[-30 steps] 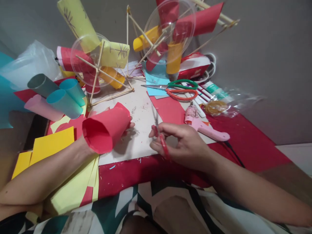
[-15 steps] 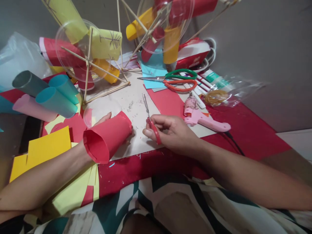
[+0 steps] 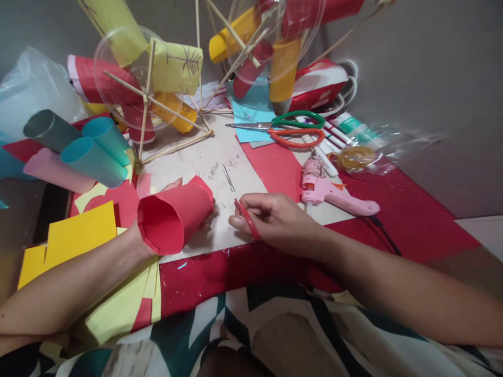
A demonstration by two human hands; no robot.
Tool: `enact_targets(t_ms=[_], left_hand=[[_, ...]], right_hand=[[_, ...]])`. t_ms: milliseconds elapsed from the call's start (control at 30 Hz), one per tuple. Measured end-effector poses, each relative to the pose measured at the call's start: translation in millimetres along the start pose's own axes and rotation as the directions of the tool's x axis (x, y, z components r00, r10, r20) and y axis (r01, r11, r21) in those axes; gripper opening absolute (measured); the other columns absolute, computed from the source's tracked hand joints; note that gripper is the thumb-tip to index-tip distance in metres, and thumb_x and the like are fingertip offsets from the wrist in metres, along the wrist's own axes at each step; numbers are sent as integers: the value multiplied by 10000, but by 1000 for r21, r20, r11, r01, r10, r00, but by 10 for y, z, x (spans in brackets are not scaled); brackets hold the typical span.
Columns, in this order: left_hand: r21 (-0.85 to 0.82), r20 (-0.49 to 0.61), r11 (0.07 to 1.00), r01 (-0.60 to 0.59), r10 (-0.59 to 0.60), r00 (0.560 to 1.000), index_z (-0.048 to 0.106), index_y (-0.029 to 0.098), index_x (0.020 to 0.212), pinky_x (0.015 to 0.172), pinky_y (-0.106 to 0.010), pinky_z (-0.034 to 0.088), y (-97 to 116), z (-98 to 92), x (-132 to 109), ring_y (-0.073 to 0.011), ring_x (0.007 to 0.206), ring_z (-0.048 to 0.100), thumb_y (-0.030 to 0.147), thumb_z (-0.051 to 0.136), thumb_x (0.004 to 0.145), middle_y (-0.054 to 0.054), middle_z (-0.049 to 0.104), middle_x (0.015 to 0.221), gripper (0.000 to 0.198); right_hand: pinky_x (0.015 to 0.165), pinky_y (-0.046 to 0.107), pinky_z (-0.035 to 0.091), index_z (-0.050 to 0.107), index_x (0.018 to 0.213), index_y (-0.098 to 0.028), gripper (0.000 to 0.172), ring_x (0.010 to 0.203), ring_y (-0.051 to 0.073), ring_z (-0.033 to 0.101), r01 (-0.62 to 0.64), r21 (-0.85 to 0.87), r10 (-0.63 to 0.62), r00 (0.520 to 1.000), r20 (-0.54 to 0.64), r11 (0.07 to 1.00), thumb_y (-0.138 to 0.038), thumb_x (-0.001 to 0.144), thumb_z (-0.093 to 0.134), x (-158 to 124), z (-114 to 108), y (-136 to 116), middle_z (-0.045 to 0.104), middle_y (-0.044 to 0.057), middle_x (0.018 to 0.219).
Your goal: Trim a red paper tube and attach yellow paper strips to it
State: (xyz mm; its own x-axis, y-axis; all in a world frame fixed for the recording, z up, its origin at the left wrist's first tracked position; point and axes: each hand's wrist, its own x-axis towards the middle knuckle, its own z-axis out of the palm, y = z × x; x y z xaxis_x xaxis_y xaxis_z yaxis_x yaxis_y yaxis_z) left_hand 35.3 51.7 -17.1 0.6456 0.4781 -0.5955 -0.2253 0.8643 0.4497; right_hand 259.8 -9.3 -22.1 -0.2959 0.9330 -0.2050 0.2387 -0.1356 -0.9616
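Observation:
My left hand is wrapped round a red paper roll that lies on its side, open mouth toward me; only fingertips show behind it. My right hand is closed on small red-handled scissors, whose thin blades point up and left over the beige work sheet, a short way right of the roll.
Teal, grey and pink paper tubes lie at the left. Two stick-and-tube wheels stand at the back. Green and orange scissors, a pink glue gun, markers and rubber bands lie to the right. Yellow sheets lie near left.
My right hand has tilted the small scissors' blades over to the left and lowered them toward the sheet. The red roll has sunk a little lower onto the table.

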Motion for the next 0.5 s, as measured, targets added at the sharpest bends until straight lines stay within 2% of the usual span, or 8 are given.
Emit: enact_targets(t_ms=[100,200,267,333,433,500], left_hand=[[-62,-40,998,4,-7,999,676,138,948,760,-316,577,5,64,-36,-227,836,707,620,598,841,-113,735,909,501],[-20,-87,999,-45,43,995,682,104,955,766,-317,582,5,86,-58,-244,859,710,601,625,824,-143,735,931,517],[1,-118,996,-91,91,989,690,126,943,769,-328,586,-4,82,-68,-243,853,715,511,666,821,-126,744,935,405],[1,-136,997,-74,73,988,697,160,905,750,-333,589,-14,78,-76,-238,820,720,440,691,814,-95,750,891,294],[-10,-163,1000,-19,17,987,697,162,852,708,-308,590,-24,101,-82,-228,781,719,427,654,852,-88,740,814,269],[-1,-169,998,-58,57,984,680,165,804,680,-281,586,-35,138,-79,-191,717,706,379,602,898,-67,724,755,246]], right_hand=[[470,211,213,401,605,-192,512,520,66,280,-17,-16,17,1000,11,1000,-535,749,753,1,1,16,297,-79,541],[464,207,210,385,600,-194,522,519,65,271,-45,-26,45,999,7,999,-526,741,763,-2,-1,10,292,-81,537],[461,206,207,384,599,-195,528,517,64,268,-65,-15,65,998,11,998,-532,733,768,-5,-1,-5,290,-82,536],[458,206,214,402,607,-194,521,514,64,276,-70,8,70,997,14,998,-551,733,760,-6,-1,-28,298,-80,538],[461,212,269,456,644,-189,506,518,72,329,-13,34,15,999,-43,999,-604,737,731,-12,-3,-69,364,-62,562],[475,228,339,493,682,-190,494,520,82,390,69,48,-63,991,-121,996,-628,746,714,-29,-6,-81,432,-44,588]])
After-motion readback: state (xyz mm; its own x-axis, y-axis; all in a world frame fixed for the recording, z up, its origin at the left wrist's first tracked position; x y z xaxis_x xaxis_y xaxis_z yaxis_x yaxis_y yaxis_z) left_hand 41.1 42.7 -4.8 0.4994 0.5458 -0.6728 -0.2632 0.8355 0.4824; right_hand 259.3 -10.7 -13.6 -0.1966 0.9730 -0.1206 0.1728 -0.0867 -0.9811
